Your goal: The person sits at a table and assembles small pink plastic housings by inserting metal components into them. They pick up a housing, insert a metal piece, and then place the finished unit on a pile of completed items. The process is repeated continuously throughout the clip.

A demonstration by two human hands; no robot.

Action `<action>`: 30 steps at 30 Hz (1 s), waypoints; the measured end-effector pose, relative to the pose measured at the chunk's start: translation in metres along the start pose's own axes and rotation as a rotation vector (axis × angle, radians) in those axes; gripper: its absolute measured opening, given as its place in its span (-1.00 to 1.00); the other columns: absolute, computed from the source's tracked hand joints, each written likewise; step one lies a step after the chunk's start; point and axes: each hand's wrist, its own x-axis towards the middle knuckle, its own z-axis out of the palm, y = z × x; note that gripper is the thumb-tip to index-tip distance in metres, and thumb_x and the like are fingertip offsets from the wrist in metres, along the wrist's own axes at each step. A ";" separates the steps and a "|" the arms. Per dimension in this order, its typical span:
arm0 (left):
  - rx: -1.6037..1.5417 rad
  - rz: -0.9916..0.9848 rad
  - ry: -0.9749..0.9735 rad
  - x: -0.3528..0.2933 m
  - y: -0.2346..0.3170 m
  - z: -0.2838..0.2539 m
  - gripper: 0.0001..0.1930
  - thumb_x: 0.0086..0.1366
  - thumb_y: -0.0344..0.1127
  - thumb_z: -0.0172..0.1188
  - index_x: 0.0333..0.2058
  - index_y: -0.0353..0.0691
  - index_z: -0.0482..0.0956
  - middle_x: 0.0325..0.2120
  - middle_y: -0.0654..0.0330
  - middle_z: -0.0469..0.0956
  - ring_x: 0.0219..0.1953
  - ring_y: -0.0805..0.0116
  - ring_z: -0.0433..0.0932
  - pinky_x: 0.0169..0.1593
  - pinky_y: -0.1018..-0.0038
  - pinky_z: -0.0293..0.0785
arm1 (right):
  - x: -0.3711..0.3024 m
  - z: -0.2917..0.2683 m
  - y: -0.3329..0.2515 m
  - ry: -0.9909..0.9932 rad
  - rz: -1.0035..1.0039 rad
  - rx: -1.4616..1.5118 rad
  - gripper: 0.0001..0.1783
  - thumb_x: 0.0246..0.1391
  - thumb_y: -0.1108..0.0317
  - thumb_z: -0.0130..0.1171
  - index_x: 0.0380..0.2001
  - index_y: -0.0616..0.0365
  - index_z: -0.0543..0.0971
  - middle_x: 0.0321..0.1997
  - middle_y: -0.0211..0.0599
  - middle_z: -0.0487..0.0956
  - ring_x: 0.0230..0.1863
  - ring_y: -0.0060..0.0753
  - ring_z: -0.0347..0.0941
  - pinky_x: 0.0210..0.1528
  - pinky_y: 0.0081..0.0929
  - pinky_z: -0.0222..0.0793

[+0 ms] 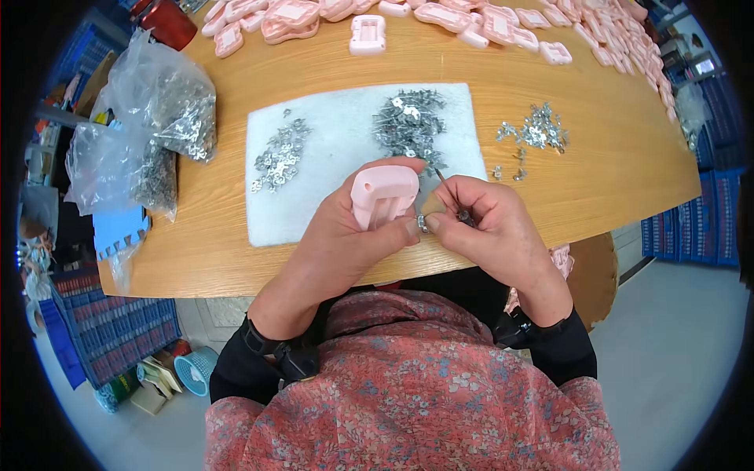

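Note:
My left hand (334, 224) is closed round a pale pink plastic casing (385, 192), tilted up with its recessed side showing. My right hand (491, 228) is closed on a thin, dark, pointed tool (444, 187), whose tip points up and away; its exact kind is unclear. Between the two thumbs, at the casing's lower end, a small shiny metal piece (422, 223) shows, touched by my right fingertips. Beyond my hands lies a white foam mat (330, 213) bearing a dense heap of small metal contacts (408, 122) and a looser pile of flat metal contacts (281, 155).
Another loose metal pile (543, 128) lies right of the mat on the wooden table (628, 177). Many pink casings (367, 35) line the far edge. Clear bags of metal parts (184, 118) stand at the left, near a red canister (166, 23). Blue crates (118, 330) stand below left.

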 end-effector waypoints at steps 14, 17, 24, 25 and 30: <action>-0.660 -0.235 -0.096 0.009 -0.005 -0.027 -0.45 0.51 0.00 -0.36 0.32 -0.17 0.19 -0.31 0.09 0.54 -0.28 0.21 0.61 -0.15 0.11 0.64 | 0.034 0.008 -0.010 0.084 -0.214 -0.120 -0.95 0.08 0.53 0.17 -0.37 0.22 0.51 -0.43 -0.64 0.40 -0.37 -0.82 0.25 -0.32 -0.76 0.20; -0.612 -0.262 -0.076 0.006 -0.004 -0.026 -0.43 0.52 0.04 -0.42 0.33 -0.17 0.15 -0.31 0.07 0.53 -0.28 0.18 0.60 -0.15 0.10 0.64 | 0.039 0.011 -0.013 0.101 -0.295 -0.289 -0.93 0.02 0.54 0.19 -0.39 0.22 0.51 -0.45 -0.62 0.40 -0.40 -0.80 0.25 -0.39 -0.72 0.22; -0.569 -0.330 -0.055 0.003 -0.001 -0.021 -0.45 0.55 0.03 -0.38 0.32 -0.18 0.15 -0.23 0.07 0.50 -0.25 0.21 0.59 -0.11 0.10 0.65 | 0.049 0.013 -0.013 0.117 -0.524 -0.590 -0.82 -0.13 0.43 0.30 -0.40 0.18 0.55 -0.55 -0.29 0.47 -0.60 -0.41 0.41 -0.52 -0.45 0.35; -0.563 -0.323 -0.061 0.003 -0.002 -0.021 -0.46 0.56 0.04 -0.37 0.31 -0.18 0.16 -0.22 0.08 0.50 -0.25 0.21 0.59 -0.10 0.10 0.65 | 0.049 0.012 -0.013 0.115 -0.544 -0.621 -0.82 -0.13 0.42 0.31 -0.41 0.17 0.55 -0.54 -0.27 0.48 -0.59 -0.35 0.44 -0.52 -0.41 0.37; -0.451 -0.355 -0.056 0.004 -0.010 -0.020 -0.43 0.54 0.08 -0.35 0.29 -0.20 0.18 -0.23 0.08 0.52 -0.27 0.22 0.59 -0.12 0.14 0.65 | 0.046 0.016 -0.015 0.123 -0.586 -0.811 -0.85 -0.09 0.38 0.30 -0.42 0.12 0.55 -0.46 -0.25 0.53 -0.50 -0.19 0.52 -0.46 -0.32 0.44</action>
